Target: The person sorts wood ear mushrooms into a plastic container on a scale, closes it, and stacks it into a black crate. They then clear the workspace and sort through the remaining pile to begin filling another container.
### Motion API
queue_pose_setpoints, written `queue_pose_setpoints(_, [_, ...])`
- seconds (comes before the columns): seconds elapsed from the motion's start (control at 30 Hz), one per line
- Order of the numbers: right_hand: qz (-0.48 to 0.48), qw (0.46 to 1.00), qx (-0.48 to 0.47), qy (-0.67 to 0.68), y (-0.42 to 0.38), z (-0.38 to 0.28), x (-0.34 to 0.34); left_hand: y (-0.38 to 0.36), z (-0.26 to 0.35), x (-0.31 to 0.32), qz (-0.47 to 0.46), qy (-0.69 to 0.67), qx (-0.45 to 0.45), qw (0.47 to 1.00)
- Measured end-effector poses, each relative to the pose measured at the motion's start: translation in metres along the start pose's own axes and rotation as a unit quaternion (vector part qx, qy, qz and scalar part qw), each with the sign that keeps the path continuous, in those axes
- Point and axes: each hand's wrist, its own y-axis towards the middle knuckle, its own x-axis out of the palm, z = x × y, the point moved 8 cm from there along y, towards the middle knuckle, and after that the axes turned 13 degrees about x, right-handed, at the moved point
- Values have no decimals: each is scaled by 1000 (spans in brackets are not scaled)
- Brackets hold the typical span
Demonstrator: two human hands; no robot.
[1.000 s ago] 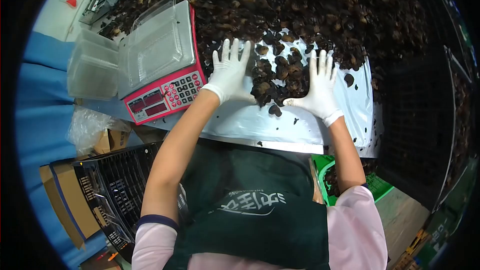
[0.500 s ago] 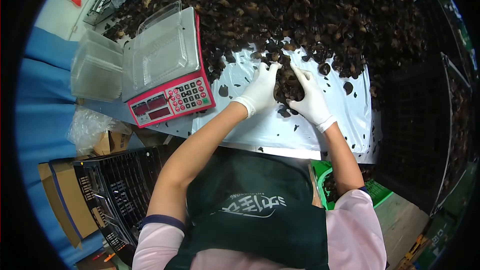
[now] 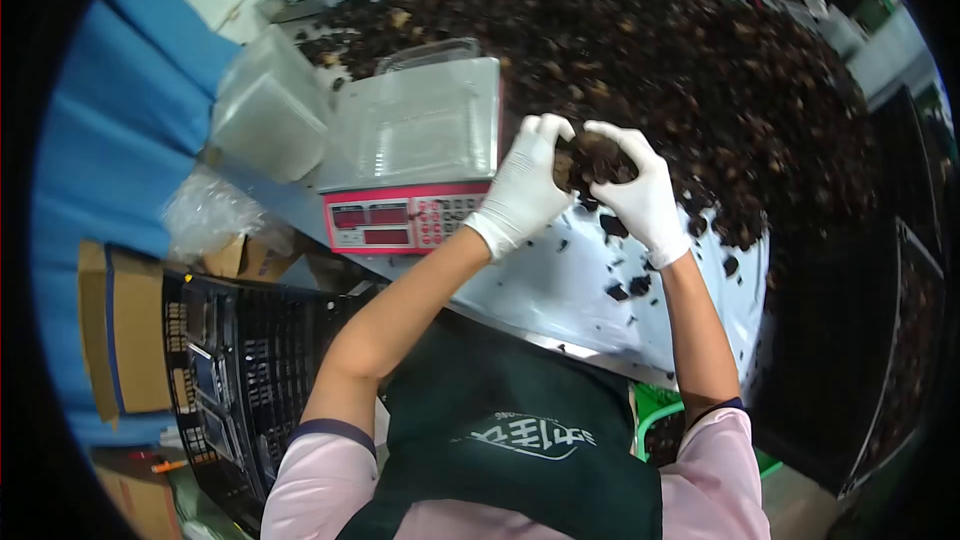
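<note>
Dark-brown, curled, fungus-like pieces (image 3: 600, 155) | are grasped between white-gloved left hand (image 3: 525, 188) and white-gloved right hand (image 3: 645, 200) | now brought nearer red-and-silver electronic scale (image 3: 430, 223) | handful's gathering seemingly completed

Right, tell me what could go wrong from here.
Some dark brown, curled pieces could slip out, as the white-gloved left hand and white-gloved right hand leave a gap between them. The left hand could also bump the red-and-silver digital scale close beside it, perhaps jogging the clear plastic tray on top.
</note>
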Motion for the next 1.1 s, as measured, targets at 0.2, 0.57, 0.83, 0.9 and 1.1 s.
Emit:
queue_pose_setpoints(0.2, [-64,982,-166,65,66,-83,108,-7,-45,-139,33,91,-32,995])
queue_pose_setpoints(0.57, [-172,979,3,110,106,-50,148,-45,-95,-192,-150,162,-146,964])
queue_pose_setpoints(0.83, [-49,992,84,75,43,21,50,-108,-92,-253,266,107,-175,942])
queue_pose_setpoints(0.9, [-9,995,99,13,14,61,33,-135,-70,-233,286,176,-174,926])
queue_pose_setpoints(1.1, [29,969,28,-242,-51,125,25,-167,-9,-38,37,2,-74,997])
